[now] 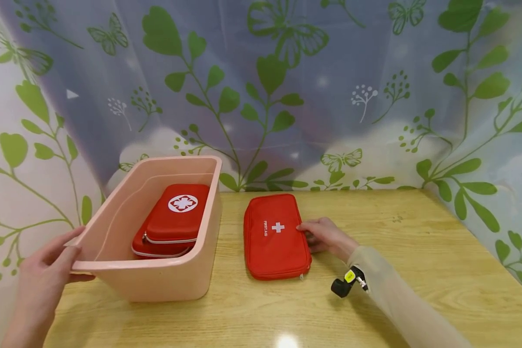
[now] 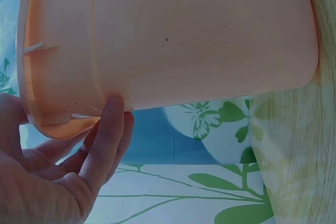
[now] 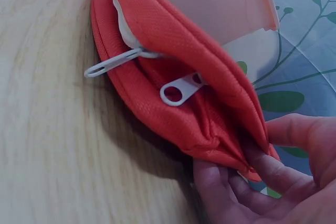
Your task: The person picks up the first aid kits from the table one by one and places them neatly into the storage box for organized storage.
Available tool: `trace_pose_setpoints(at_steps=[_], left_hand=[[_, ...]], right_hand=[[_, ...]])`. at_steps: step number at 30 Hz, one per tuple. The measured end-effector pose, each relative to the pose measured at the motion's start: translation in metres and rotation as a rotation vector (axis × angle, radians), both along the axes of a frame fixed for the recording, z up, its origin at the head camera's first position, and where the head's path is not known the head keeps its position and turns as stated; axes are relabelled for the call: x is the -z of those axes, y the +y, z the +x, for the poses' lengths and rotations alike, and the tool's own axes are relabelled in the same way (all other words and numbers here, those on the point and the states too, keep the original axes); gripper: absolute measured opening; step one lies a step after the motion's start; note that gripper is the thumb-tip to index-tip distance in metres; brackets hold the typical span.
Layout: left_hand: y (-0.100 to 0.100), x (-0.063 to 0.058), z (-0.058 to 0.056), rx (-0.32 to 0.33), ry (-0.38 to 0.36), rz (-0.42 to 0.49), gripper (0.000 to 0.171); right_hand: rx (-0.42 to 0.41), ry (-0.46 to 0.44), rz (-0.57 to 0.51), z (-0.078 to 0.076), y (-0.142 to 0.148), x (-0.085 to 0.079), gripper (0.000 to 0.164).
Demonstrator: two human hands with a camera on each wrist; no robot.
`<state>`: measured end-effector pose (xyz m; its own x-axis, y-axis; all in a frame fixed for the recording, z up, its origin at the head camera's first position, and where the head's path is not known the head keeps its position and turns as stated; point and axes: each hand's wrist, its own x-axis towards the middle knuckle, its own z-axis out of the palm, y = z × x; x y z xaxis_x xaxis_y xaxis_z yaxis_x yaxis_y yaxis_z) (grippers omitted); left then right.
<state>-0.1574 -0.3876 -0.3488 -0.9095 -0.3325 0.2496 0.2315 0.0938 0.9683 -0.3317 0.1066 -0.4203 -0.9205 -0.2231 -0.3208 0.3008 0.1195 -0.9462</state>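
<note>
A red first aid pouch with a white cross lies on the wooden table, and my right hand pinches its right edge. In the right wrist view the pouch shows two white zipper pulls at its side; the thumb is on top, with fingers beneath and against the edge. My left hand grips the near-left rim corner of a pink plastic bin. Its fingers curl around that rim in the left wrist view, against the bin wall. Inside the bin, a red case with a white emblem rests on another red case.
The wooden table extends to the right of the pouch. Behind it hangs a curtain printed with green leaves and butterflies. A black camera mount is strapped to the right wrist.
</note>
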Motion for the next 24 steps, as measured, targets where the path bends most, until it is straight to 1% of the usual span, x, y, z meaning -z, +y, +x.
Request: trace_pose_setpoints(at_steps=[3, 5, 10, 15, 19, 24], left_hand=[[0.000, 0.000, 0.000, -0.009, 0.005, 0.010, 0.034], [0.000, 0.000, 0.000, -0.010, 0.010, 0.016, 0.034], [-0.001, 0.002, 0.000, -0.013, 0.020, 0.013, 0.034], [0.000, 0.003, 0.001, -0.002, 0.027, 0.011, 0.034], [0.000, 0.003, 0.001, 0.004, 0.026, 0.015, 0.033], [-0.001, 0.002, -0.001, 0.016, 0.034, 0.023, 0.033]], right_hand=[[-0.021, 0.019, -0.013, 0.001, 0.002, 0.001, 0.031], [-0.038, 0.028, -0.036, 0.001, 0.003, 0.003, 0.028], [-0.066, 0.012, -0.138, 0.005, 0.005, 0.008, 0.017], [-0.063, -0.010, -0.236, 0.010, 0.008, 0.011, 0.016], [-0.055, 0.001, -0.254, 0.013, 0.010, 0.007, 0.018], [-0.020, 0.012, -0.251, 0.016, 0.013, 0.000, 0.025]])
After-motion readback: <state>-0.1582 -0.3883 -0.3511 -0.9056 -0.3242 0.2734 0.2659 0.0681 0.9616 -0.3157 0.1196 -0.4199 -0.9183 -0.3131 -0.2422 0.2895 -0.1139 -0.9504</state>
